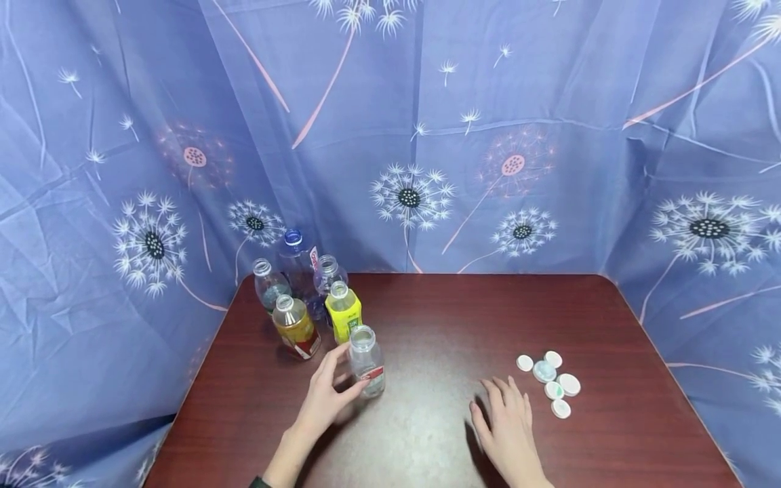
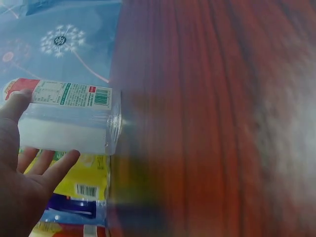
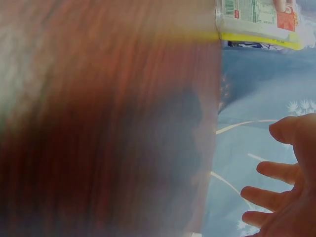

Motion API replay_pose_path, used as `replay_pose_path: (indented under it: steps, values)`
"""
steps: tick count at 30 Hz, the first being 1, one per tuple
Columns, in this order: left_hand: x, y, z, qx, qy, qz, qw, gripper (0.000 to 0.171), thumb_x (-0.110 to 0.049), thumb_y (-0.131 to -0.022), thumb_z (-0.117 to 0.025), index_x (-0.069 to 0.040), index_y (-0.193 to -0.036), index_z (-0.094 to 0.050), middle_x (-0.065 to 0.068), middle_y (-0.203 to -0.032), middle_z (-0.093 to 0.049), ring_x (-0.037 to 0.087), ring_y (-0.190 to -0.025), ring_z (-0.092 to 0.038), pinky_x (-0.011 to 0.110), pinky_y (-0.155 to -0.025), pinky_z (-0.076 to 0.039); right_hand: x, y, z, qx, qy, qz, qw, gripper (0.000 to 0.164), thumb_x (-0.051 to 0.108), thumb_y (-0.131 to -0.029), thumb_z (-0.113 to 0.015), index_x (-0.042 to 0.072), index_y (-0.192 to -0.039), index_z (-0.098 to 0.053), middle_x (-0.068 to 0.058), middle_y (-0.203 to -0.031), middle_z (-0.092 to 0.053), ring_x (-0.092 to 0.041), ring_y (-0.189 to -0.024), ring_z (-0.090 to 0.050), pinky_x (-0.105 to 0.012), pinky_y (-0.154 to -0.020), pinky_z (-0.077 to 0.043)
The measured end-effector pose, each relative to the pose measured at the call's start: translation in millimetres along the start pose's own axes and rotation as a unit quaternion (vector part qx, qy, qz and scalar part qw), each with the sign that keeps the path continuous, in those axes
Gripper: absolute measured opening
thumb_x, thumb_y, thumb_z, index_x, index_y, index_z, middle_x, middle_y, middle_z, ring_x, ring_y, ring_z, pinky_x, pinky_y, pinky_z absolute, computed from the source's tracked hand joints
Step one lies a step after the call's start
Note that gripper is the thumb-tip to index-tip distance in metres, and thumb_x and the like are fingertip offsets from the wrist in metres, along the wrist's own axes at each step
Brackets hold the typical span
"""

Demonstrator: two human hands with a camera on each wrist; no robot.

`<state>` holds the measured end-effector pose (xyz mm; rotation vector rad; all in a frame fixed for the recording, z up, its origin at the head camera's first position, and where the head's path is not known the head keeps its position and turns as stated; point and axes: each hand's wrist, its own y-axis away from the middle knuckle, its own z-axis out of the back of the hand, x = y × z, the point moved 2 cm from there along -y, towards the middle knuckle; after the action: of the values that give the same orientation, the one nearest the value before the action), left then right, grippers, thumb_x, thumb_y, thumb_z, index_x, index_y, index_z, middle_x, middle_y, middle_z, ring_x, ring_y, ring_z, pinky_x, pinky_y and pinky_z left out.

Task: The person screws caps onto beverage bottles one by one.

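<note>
A clear, capless plastic bottle with a red and white label stands upright on the table. My left hand holds it from the left, thumb across the label and fingers on the far side. The left wrist view shows the thumb against the clear bottle and the other fingers spread along its opposite side. My right hand is at the front right, fingers apart and loosely bent, holding nothing. Nearest to it lies a group of several white caps, some with pale blue or green on them.
At the back left, several capless bottles cluster: a yellow-labelled bottle, an amber-labelled bottle, a tall blue bottle, a bluish bottle and a purplish one. Blue dandelion-print curtains border the dark red table.
</note>
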<state>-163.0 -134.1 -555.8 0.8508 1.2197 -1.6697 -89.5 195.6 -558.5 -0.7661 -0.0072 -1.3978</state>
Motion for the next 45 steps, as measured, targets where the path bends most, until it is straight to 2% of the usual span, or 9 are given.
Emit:
replay_pose_path:
  steps: [4, 13, 20, 24, 30, 38, 41, 45]
  values:
    - [0.7, -3.9, -9.9, 0.015, -0.001, -0.006, 0.9999, 0.077, -0.001, -0.082, -0.087, -0.015, -0.150, -0.052, 0.014, -0.140, -0.060, 0.033, -0.125, -0.060, 0.040, -0.092, -0.062, -5, 0, 3, -0.001, 0.006, -0.003, 1.000, 0.044, 0.014, -0.086, -0.078, -0.002, -0.125, -0.064, -0.031, -0.126, -0.061, -0.058, -0.128, -0.047, -0.083, -0.096, -0.035]
    - [-4.2, -15.5, -37.3, 0.067, 0.009, -0.049, 0.9965, 0.075, -0.006, -0.087, -0.084, -0.012, -0.154, -0.050, 0.017, -0.147, -0.058, 0.030, -0.129, -0.059, 0.042, -0.089, -0.063, -14, -3, 5, -0.027, 0.023, 0.014, 0.999, 0.045, 0.013, -0.080, -0.082, 0.000, -0.120, -0.067, -0.030, -0.124, -0.062, -0.057, -0.126, -0.050, -0.081, -0.094, -0.037]
    - [-6.6, -17.7, -55.4, 0.081, 0.025, -0.034, 0.9958, 0.079, -0.007, -0.086, -0.085, -0.015, -0.156, -0.049, 0.015, -0.146, -0.059, 0.031, -0.130, -0.058, 0.040, -0.092, -0.061, -15, -11, 6, -0.035, 0.029, 0.032, 0.998, 0.044, 0.013, -0.080, -0.081, 0.000, -0.121, -0.068, -0.026, -0.123, -0.064, -0.054, -0.125, -0.053, -0.072, -0.086, -0.045]
    - [-6.5, -18.7, -64.1, 0.089, 0.029, -0.041, 0.9948, 0.078, -0.008, -0.088, -0.084, -0.013, -0.156, -0.048, 0.015, -0.150, -0.056, 0.031, -0.130, -0.059, 0.042, -0.093, -0.061, -14, -14, 9, -0.040, 0.032, 0.034, 0.998, 0.043, 0.012, -0.081, -0.080, 0.000, -0.121, -0.068, -0.025, -0.122, -0.065, -0.050, -0.121, -0.056, -0.065, -0.079, -0.049]
    - [-8.6, -24.1, -75.7, 0.105, 0.039, -0.057, 0.9920, 0.077, -0.007, -0.089, -0.083, -0.012, -0.157, -0.047, 0.018, -0.150, -0.057, 0.032, -0.130, -0.059, 0.042, -0.092, -0.061, -14, -19, 11, -0.046, 0.033, 0.040, 0.998, 0.041, 0.011, -0.081, -0.080, -0.001, -0.120, -0.069, -0.024, -0.120, -0.066, -0.048, -0.111, -0.060, -0.061, -0.073, -0.049]
    - [-16.6, -29.2, -89.3, 0.130, 0.043, -0.035, 0.9899, 0.076, -0.009, -0.088, -0.084, -0.015, -0.155, -0.048, 0.015, -0.147, -0.058, 0.032, -0.130, -0.059, 0.038, -0.093, -0.061, -20, -28, 17, -0.053, 0.034, 0.062, 0.996, 0.038, 0.008, -0.081, -0.080, -0.002, -0.116, -0.070, -0.023, -0.114, -0.067, -0.045, -0.099, -0.062, -0.056, -0.071, -0.048]
    - [-18.9, -30.0, -91.1, 0.134, 0.037, -0.031, 0.9898, 0.080, -0.008, -0.088, -0.084, -0.013, -0.157, -0.045, 0.017, -0.147, -0.057, 0.034, -0.129, -0.059, 0.041, -0.095, -0.060, -21, -31, 17, -0.053, 0.031, 0.072, 0.996, 0.037, 0.009, -0.082, -0.079, -0.003, -0.115, -0.070, -0.024, -0.114, -0.068, -0.045, -0.097, -0.062, -0.056, -0.074, -0.049]
    - [-21.3, -31.4, -93.8, 0.145, 0.032, -0.022, 0.9887, 0.093, -0.013, -0.087, -0.086, -0.011, -0.163, -0.032, 0.022, -0.151, -0.051, 0.040, -0.135, -0.054, 0.051, -0.100, -0.057, -23, -33, 19, -0.055, 0.026, 0.074, 0.995, 0.036, 0.009, -0.082, -0.079, -0.003, -0.115, -0.070, -0.025, -0.114, -0.068, -0.046, -0.098, -0.062, -0.059, -0.077, -0.050]
